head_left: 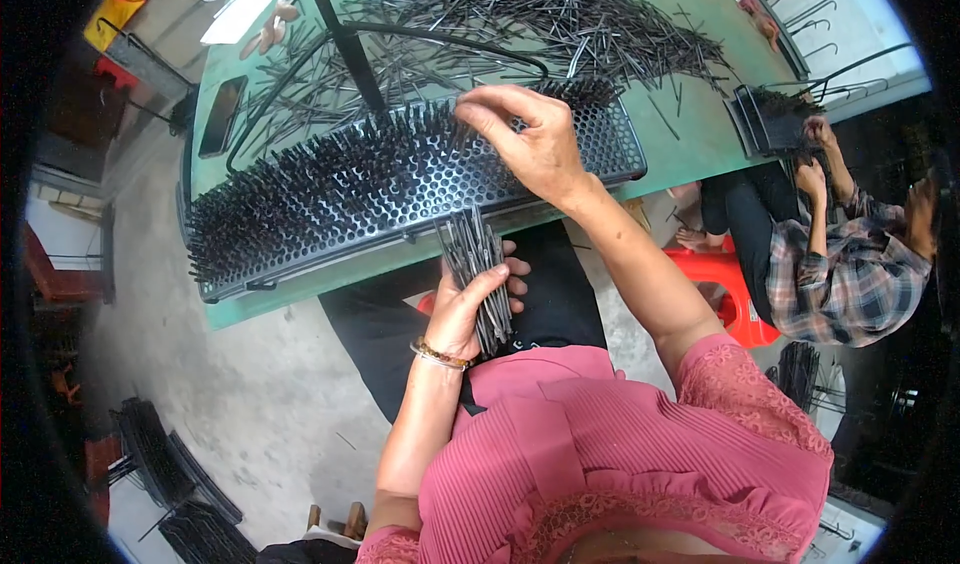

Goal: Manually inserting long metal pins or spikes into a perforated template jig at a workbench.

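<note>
The left hand [470,309] grips a bundle of thin black rods [478,264], rods pointing up twd the black tray w/ holes [400,189] on the green tabletop [690,134]. The right hand [535,139] is right over the tray, fingers [480,119] pinching one rod.

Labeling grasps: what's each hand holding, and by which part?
Left hand: bundle of dark thin rods, gripped around its middle. Right hand: fingers pinch at rods on the perforated tray; exact hold unclear.
</note>
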Action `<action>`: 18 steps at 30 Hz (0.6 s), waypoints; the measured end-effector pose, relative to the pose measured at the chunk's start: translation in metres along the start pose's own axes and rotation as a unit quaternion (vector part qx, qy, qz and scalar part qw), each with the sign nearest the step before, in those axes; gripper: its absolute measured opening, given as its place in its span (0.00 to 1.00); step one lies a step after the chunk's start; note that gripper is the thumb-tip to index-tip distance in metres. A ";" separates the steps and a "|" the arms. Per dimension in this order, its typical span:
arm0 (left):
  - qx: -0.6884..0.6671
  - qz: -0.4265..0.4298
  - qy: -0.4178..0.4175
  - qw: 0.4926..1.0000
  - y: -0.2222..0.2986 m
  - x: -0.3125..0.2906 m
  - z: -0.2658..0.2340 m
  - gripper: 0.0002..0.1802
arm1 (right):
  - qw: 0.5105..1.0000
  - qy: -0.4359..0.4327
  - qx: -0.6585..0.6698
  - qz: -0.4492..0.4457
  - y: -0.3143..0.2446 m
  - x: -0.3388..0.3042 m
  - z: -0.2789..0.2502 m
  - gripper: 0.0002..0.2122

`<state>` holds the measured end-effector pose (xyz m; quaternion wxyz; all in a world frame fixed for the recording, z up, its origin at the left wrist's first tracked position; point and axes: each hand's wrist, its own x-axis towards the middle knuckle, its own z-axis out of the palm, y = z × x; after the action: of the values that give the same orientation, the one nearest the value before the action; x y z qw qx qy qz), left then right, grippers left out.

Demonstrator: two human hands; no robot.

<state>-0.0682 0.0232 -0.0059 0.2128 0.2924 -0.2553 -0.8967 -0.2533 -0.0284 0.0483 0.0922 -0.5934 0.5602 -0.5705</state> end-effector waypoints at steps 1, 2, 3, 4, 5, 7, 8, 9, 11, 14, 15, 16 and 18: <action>0.000 -0.001 0.000 1.000 0.000 0.000 0.000 0.20 | 1.000 -0.001 -0.014 -0.019 -0.003 0.000 0.001 0.06; -0.006 -0.003 -0.002 1.000 0.001 0.001 0.000 0.20 | 1.000 -0.001 -0.014 -0.019 -0.004 0.000 0.002 0.06; -0.013 -0.005 -0.004 1.000 0.001 0.001 0.000 0.19 | 0.999 0.006 -0.027 -0.035 -0.004 0.000 0.004 0.05; -0.013 -0.005 -0.004 1.000 0.001 0.001 -0.001 0.19 | 0.998 0.013 -0.040 -0.052 -0.005 0.001 0.004 0.05; -0.004 -0.003 -0.008 1.000 0.000 0.002 -0.002 0.20 | 0.998 0.013 -0.040 -0.052 -0.004 0.001 0.005 0.05; 0.004 0.000 -0.012 1.000 0.000 0.002 -0.003 0.20 | 0.996 0.014 -0.053 -0.072 -0.003 0.002 0.007 0.05; 0.006 0.001 -0.009 1.000 0.000 0.001 -0.003 0.21 | 0.996 0.013 -0.053 -0.072 -0.001 0.002 0.008 0.05; 0.008 0.001 -0.005 1.000 0.000 0.001 -0.003 0.21 | 0.995 0.009 -0.060 -0.083 0.000 0.001 0.010 0.05; 0.008 0.001 -0.005 1.000 0.001 0.000 -0.001 0.21 | 0.992 -0.006 -0.066 -0.105 0.004 -0.001 0.013 0.06; 0.007 0.002 -0.001 1.000 0.005 -0.001 0.001 0.21 | 0.989 -0.031 -0.095 -0.107 0.007 -0.004 0.017 0.07; 0.006 0.003 0.003 1.000 0.006 -0.001 0.001 0.21 | 0.988 -0.029 -0.097 -0.113 0.006 -0.004 0.017 0.08; 0.006 0.003 0.003 1.000 0.007 -0.002 0.001 0.21 | 0.988 -0.029 -0.098 -0.113 0.006 -0.005 0.017 0.08; 0.028 0.009 0.003 1.000 0.009 -0.004 0.002 0.21 | 0.981 -0.023 -0.118 -0.154 0.008 -0.007 0.017 0.08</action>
<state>-0.0645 0.0185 0.0021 0.2132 0.2985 -0.2824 -0.8864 -0.2429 -0.0347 0.0328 -0.0548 -0.6918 0.5238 -0.4940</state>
